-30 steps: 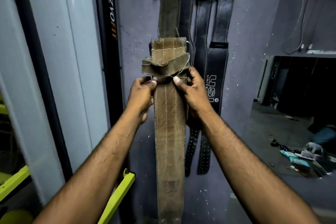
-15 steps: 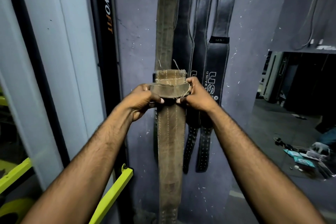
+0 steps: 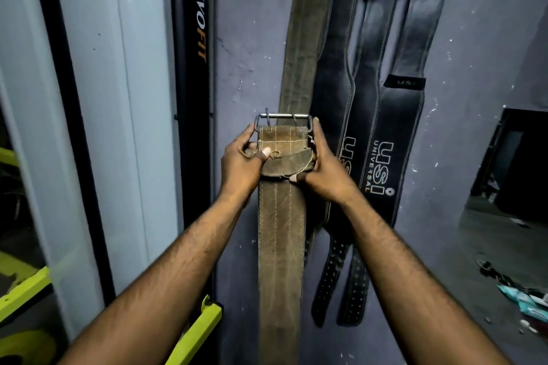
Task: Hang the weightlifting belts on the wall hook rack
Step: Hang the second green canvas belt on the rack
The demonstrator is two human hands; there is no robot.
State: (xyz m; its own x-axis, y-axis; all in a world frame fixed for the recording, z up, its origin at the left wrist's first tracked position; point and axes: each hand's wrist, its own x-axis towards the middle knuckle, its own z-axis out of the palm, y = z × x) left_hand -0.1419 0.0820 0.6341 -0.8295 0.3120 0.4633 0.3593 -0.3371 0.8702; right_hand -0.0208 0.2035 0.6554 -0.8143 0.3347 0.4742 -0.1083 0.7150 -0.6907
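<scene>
In the centre of the frame both hands held the top end of a worn brown belt (image 3: 281, 246), which ran straight down from them to the bottom edge of the picture. The left hand (image 3: 241, 163) had its fingers curled round the belt's left edge, its thumb pressed on the frayed flap across the front. The right hand (image 3: 323, 169) gripped the right edge, thumb tucked under that flap and a finger reaching up beside the metal buckle (image 3: 283, 119), which stood just above both hands. Behind the buckle, a second brown belt (image 3: 305, 47) hung flat against the purple wall (image 3: 246, 53), running up out of the top of the frame. Right of it hung black belts (image 3: 335, 92), overlapping one another, and the rightmost one (image 3: 398, 127) carried white "USI UNIVERSAL" lettering. Left of the wall stood a black upright (image 3: 194, 68) with partly cut-off orange and white lettering. A yellow-green bar (image 3: 195, 332) slanted at lower left, and small litter (image 3: 522, 299) lay on the floor at lower right.
</scene>
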